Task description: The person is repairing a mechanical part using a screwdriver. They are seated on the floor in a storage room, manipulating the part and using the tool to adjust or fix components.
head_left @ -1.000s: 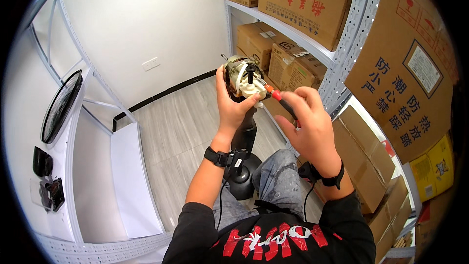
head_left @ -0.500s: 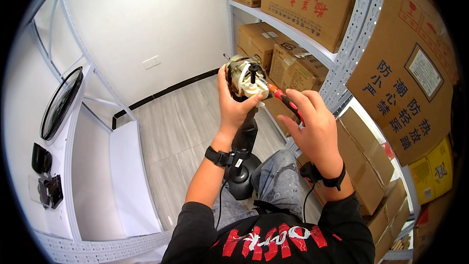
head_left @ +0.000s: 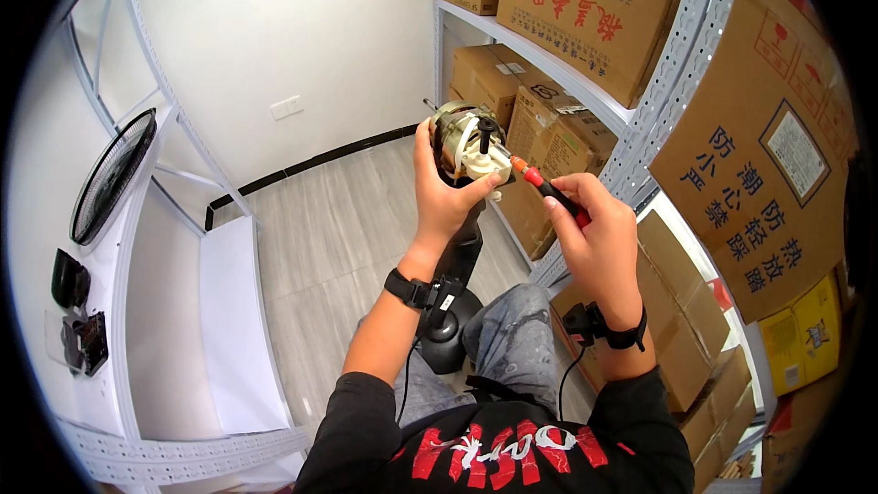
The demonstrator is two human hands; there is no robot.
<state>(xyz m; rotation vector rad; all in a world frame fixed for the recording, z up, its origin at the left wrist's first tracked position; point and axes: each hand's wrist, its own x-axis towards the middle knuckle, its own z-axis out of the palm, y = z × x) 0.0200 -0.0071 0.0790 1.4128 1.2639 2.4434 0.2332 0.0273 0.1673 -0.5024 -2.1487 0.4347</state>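
Observation:
My left hand [head_left: 444, 201] wraps round the bare motor [head_left: 448, 142] of a standing fan, its thumb along the lower side. A cream plastic gear housing [head_left: 487, 165] and an upright black knob [head_left: 486, 131] show on the motor. In my right hand [head_left: 599, 233] is a screwdriver [head_left: 547, 187] with a red and black handle, pinched between thumb and fingers. Its shaft points up and left to the side of the housing; whether the tip sits in a screw is too small to tell. Below the motor stand the black fan column [head_left: 460, 252] and round base [head_left: 448, 348], between my legs.
At the left, a white shelf [head_left: 128, 311] bears a round black fan guard [head_left: 112, 178] and several small black parts. Cardboard boxes [head_left: 558, 137] fill the metal rack at the right, close to my right arm. A yellow box [head_left: 805, 338] lies lower right.
My right fingers, spread loosely about the screwdriver handle before, have closed on it. The whole view has shifted slightly; my left hand keeps its hold on the motor.

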